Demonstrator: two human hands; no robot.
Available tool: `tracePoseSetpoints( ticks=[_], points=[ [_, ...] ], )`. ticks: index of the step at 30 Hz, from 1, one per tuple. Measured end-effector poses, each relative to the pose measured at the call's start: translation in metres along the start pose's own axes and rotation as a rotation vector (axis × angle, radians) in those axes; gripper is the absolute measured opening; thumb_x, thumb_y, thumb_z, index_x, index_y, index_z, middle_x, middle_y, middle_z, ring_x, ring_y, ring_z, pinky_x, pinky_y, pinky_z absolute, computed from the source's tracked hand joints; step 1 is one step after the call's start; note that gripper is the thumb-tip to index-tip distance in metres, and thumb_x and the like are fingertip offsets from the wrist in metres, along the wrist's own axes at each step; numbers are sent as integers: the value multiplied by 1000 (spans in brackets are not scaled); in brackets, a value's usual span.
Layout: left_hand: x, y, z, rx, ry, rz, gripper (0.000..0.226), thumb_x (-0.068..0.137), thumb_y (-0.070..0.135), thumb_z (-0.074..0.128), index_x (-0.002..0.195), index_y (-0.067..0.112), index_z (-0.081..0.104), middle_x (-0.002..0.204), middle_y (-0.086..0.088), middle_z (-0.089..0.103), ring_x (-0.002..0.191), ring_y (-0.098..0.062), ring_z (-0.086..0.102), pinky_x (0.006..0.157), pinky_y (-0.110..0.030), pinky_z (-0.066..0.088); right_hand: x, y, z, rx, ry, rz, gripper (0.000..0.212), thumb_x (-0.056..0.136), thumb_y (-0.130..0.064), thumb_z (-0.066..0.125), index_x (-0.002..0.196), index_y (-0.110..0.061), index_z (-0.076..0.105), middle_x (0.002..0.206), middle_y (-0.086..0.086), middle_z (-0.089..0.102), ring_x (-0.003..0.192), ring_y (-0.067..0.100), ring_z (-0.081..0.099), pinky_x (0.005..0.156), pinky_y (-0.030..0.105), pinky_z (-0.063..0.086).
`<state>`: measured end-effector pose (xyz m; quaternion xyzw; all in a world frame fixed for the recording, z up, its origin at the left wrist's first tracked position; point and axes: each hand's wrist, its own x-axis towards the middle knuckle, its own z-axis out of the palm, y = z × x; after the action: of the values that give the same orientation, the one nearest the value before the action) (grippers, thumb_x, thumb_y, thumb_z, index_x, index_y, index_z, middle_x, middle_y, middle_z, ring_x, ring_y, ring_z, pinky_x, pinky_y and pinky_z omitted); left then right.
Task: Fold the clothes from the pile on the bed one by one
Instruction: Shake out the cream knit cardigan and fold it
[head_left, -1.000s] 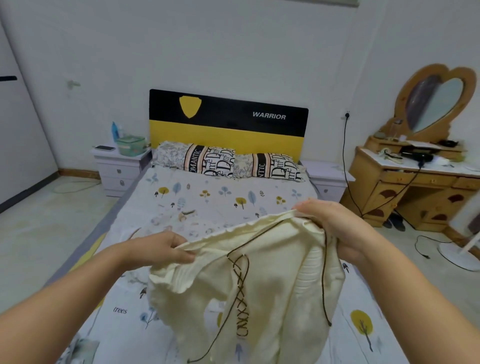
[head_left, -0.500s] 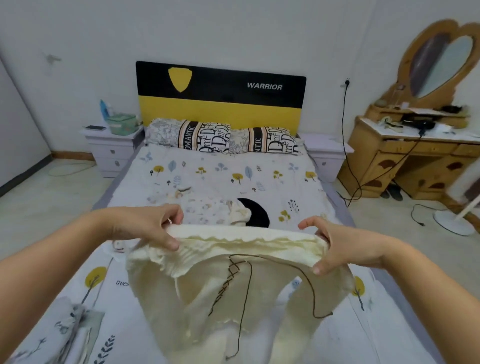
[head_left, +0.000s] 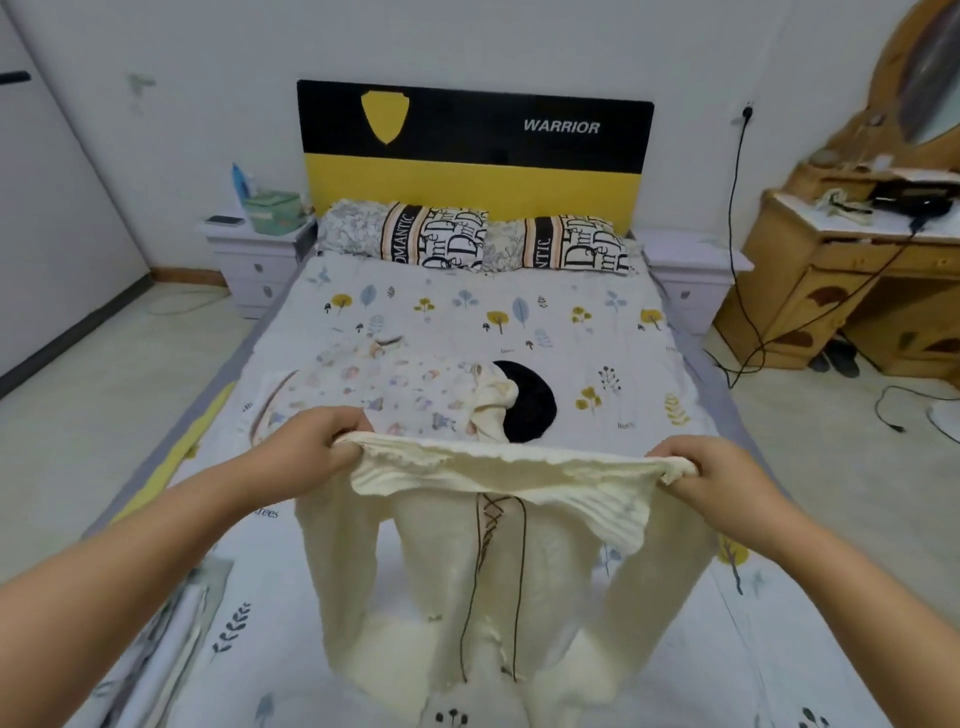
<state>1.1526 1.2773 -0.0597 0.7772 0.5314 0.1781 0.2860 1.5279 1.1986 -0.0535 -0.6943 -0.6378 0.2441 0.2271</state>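
A cream knitted garment (head_left: 540, 582) with dark brown lacing down its middle hangs stretched between my hands above the near half of the bed (head_left: 597, 343). My left hand (head_left: 306, 447) grips its upper left corner and my right hand (head_left: 711, 478) grips its upper right corner, both fists closed on the ribbed edge. Its lower part rests on the sheet. Behind it lies the pile: a pale floral-print garment (head_left: 379, 384), a cream piece (head_left: 491, 405) and a black piece (head_left: 530, 400).
Two patterned pillows (head_left: 467, 241) lie against the black and yellow headboard (head_left: 472, 150). White nightstands (head_left: 254, 249) flank the bed. A wooden dressing table (head_left: 852, 270) with trailing cables stands at the right. Folded patterned fabric (head_left: 156, 649) lies at the bed's near left edge.
My hands have moved apart and pulled the garment's top edge taut, so it now hangs flat and spread. The view has tilted down, revealing the pile behind.
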Motion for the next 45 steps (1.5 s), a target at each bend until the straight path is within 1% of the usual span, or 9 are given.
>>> tracePoseSetpoints(
  ticks=[4,7,12,16,21,25,28,34,45],
  points=[
    [-9,-1,17,-218,34,-213,13,87,21,54,75,19,58,71,3,55,66,-10,50,61,-25,36,-5,6,0,192,143,66,20,89,-5,55,70,-1,62,61,4,53,63,19,44,60,31,28],
    [-23,4,16,-514,-96,-276,47,64,55,63,87,15,55,86,-6,59,80,-20,55,75,-34,41,-13,5,3,234,190,106,25,92,-8,49,77,12,51,66,16,47,67,22,42,63,32,26],
    [-47,0,-10,-349,-462,-242,48,58,28,73,96,19,45,86,-2,54,67,-5,54,60,-19,45,-37,-5,-1,298,170,160,32,96,-20,46,100,11,53,105,32,58,96,42,57,83,47,44],
    [-65,-8,-29,-319,-270,-143,15,87,14,61,77,23,59,75,4,62,68,-5,60,59,-19,45,-71,-30,-16,267,-91,146,35,78,-29,71,105,-11,58,102,10,67,94,27,65,87,46,50],
    [-94,-7,-61,-517,-252,-5,8,74,10,61,75,14,67,80,-11,67,71,-16,65,59,-21,52,-117,-58,-33,263,-233,71,42,67,-2,78,97,-26,60,96,1,70,85,15,68,71,30,57],
    [-105,6,-96,-662,-240,68,19,62,-2,73,79,1,66,81,-18,69,69,-24,67,58,-26,55,-138,-83,-59,308,-181,-71,43,53,-30,84,91,-34,66,97,0,72,85,18,70,70,41,59],
    [-99,18,-108,-766,-164,81,18,72,7,59,85,3,71,85,-14,73,73,-22,71,60,-25,57,-135,-90,-71,454,-177,-98,68,30,-54,89,91,-31,70,96,4,73,83,21,71,60,29,58],
    [-58,-12,-40,-284,36,-99,13,79,-1,64,75,10,68,69,-7,64,64,-17,56,60,-26,42,-80,-52,-4,285,-45,137,19,74,-3,71,87,-17,70,87,8,73,80,24,70,67,37,59],
    [5,-96,105,-121,-42,-248,22,83,-1,57,73,17,64,74,2,63,68,-6,52,53,-8,34,-9,69,138,-59,-140,383,10,85,-8,58,76,-11,54,74,1,54,73,18,51,52,19,32]
  ],
)
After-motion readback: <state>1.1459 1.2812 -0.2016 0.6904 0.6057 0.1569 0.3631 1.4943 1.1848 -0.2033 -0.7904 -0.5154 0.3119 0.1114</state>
